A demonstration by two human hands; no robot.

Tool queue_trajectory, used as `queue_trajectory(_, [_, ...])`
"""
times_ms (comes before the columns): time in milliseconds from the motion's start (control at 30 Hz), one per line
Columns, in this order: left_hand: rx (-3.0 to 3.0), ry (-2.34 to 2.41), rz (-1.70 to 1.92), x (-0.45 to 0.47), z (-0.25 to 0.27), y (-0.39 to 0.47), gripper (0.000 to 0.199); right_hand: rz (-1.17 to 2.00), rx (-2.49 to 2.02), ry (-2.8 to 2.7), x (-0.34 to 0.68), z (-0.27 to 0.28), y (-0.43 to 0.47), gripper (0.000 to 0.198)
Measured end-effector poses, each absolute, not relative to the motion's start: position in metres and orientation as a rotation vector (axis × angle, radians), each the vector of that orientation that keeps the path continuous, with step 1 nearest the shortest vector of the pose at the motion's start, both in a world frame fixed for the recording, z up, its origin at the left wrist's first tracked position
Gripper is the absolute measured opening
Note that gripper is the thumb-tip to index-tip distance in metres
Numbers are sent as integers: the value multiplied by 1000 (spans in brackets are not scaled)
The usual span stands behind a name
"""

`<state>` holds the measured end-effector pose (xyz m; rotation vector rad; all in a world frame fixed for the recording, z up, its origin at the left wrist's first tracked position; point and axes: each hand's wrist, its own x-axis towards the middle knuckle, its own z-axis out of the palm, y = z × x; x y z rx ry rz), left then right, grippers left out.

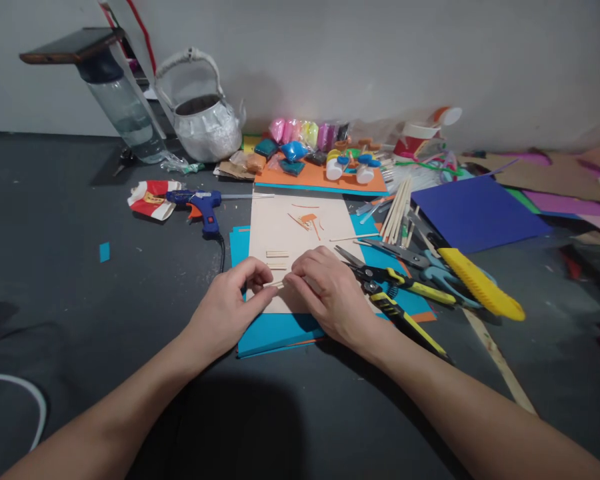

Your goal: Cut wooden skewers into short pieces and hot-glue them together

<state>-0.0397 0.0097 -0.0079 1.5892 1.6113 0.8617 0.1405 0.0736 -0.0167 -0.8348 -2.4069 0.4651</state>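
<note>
Between the fingertips of my left hand [237, 293] and my right hand [327, 290] are short pale wooden sticks [275, 285], pinched just above a cream sheet [307, 303]. Both hands are closed, with thumbs and forefingers meeting at the sticks. How many sticks they hold I cannot tell. More short sticks [277, 254] lie in small rows on the sheet beyond my fingers. Farther up it are thin scraps and a small orange piece [309, 218]. Blue sheets [275, 335] lie under the cream one.
Left stands a blue glue gun [207, 203] with a cord. Yellow-black pliers [400, 277], scissors [400, 253] and a yellow cutter [480, 283] crowd the right, near long wooden sticks [397, 213]. Behind are clay packets [294, 152], a silvery kettle [205, 127] and a water bottle [127, 117] with a phone on top.
</note>
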Motion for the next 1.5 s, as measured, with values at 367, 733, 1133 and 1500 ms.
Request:
queue_trajectory(367, [1966, 1763, 771, -42, -20, 16, 9, 351, -999, -2279, 152, -21, 91, 22])
queue_trajectory(733, [1908, 1794, 1158, -51, -8, 10, 22, 294, -970, -2313, 156, -14, 84, 28])
queue_trajectory(1133, [1607, 1826, 1433, -48, -4, -2, 12, 340, -908, -2496, 153, -12, 70, 25])
queue_trajectory(1500, [1114, 1285, 1721, -46, 0, 3, 9, 425, -745, -2591, 140, -13, 64, 24])
